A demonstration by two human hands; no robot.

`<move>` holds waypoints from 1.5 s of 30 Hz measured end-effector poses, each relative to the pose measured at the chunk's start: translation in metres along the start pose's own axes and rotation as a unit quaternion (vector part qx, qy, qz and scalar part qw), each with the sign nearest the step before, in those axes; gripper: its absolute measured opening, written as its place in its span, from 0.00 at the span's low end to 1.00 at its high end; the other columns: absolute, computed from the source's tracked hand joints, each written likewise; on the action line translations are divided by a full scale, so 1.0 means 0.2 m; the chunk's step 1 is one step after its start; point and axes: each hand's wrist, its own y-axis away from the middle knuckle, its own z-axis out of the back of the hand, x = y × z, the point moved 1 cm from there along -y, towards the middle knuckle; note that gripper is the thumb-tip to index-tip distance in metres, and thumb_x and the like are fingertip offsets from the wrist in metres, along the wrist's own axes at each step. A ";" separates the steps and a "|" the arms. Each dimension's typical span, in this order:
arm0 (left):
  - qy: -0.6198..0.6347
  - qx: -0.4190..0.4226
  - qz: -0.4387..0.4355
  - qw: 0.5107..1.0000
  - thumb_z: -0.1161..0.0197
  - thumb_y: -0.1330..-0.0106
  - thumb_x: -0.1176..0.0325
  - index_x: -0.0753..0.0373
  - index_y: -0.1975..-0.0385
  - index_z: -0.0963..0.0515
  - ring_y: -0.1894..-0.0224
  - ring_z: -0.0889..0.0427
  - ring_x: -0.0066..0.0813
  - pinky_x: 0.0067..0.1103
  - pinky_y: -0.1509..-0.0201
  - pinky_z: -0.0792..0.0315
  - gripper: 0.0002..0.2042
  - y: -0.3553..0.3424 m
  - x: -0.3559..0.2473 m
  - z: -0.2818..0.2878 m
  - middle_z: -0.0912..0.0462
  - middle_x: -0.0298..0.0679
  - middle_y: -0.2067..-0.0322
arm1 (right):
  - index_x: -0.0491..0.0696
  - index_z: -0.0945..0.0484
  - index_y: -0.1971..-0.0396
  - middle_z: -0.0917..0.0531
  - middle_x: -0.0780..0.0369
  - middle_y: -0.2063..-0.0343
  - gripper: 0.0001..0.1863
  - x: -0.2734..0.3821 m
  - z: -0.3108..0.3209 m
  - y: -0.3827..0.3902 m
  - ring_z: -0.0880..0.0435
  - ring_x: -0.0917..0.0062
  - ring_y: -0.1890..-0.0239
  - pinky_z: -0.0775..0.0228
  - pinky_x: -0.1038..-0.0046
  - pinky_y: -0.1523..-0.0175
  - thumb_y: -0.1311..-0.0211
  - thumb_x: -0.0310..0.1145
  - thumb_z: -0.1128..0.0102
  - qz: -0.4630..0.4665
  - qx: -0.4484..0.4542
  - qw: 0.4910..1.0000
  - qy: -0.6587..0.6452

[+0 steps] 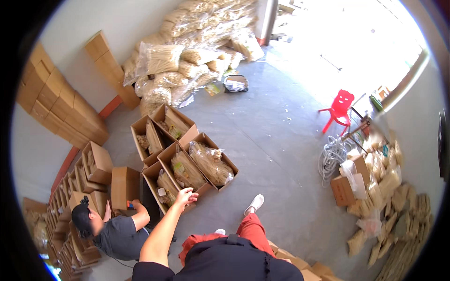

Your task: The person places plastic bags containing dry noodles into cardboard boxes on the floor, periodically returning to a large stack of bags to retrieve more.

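Note:
My left hand (185,197) is raised over open cardboard boxes (209,161), its fingers loosely bent and apart, holding nothing. The boxes contain clear plastic bags of long, pale dried goods (187,171); from this angle I cannot tell whether my hand touches the nearest one. My right hand is out of sight. At lower left a co-worker (115,236) in a dark cap and shirt bends over an upright brown carton (123,185), one hand holding a small orange-and-blue item (130,204) against it.
Stacked cartons (65,100) line the left wall. Bulging bags (197,56) are piled at the back, near a bin (236,83). A bright doorway is at upper right, with a red chair (341,107), coiled hose (330,159) and heaped bundles (379,220) along the right side.

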 end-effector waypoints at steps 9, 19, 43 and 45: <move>0.105 -0.208 0.223 0.947 0.52 0.39 0.67 0.58 0.57 0.32 0.75 0.21 0.36 0.26 0.75 0.30 0.11 -0.05 0.49 -0.34 0.21 0.48 0.66 | 0.46 0.29 0.68 0.26 0.62 0.78 0.10 1.57 0.83 -0.84 0.26 0.73 0.79 0.33 0.71 0.76 0.51 0.31 0.44 0.008 -0.049 0.996 -0.080; 0.218 -0.249 0.291 0.898 0.52 0.43 0.68 0.63 0.57 0.35 0.74 0.20 0.45 0.29 0.80 0.30 0.14 -0.44 0.33 -0.82 0.22 0.51 0.65 | 0.43 0.30 0.53 0.22 0.61 0.64 0.18 3.31 0.78 -1.59 0.23 0.76 0.63 0.29 0.73 0.63 0.44 0.32 0.46 0.171 -0.021 0.977 0.126; 0.280 -0.300 0.222 0.884 0.56 0.39 0.71 0.62 0.53 0.35 0.75 0.21 0.38 0.28 0.77 0.28 0.14 -2.64 -1.60 -1.57 0.22 0.50 0.67 | 0.46 0.28 0.56 0.22 0.63 0.67 0.16 5.38 1.36 -3.01 0.22 0.74 0.67 0.28 0.69 0.63 0.46 0.33 0.46 0.014 0.062 0.988 0.142; 0.249 -0.274 0.241 0.897 0.55 0.41 0.73 0.67 0.51 0.36 0.74 0.21 0.40 0.28 0.76 0.28 0.17 -2.65 -1.69 -1.72 0.22 0.48 0.68 | 0.46 0.28 0.56 0.22 0.65 0.68 0.17 5.72 1.39 -3.21 0.23 0.78 0.68 0.30 0.72 0.65 0.47 0.33 0.45 0.045 0.031 0.983 0.177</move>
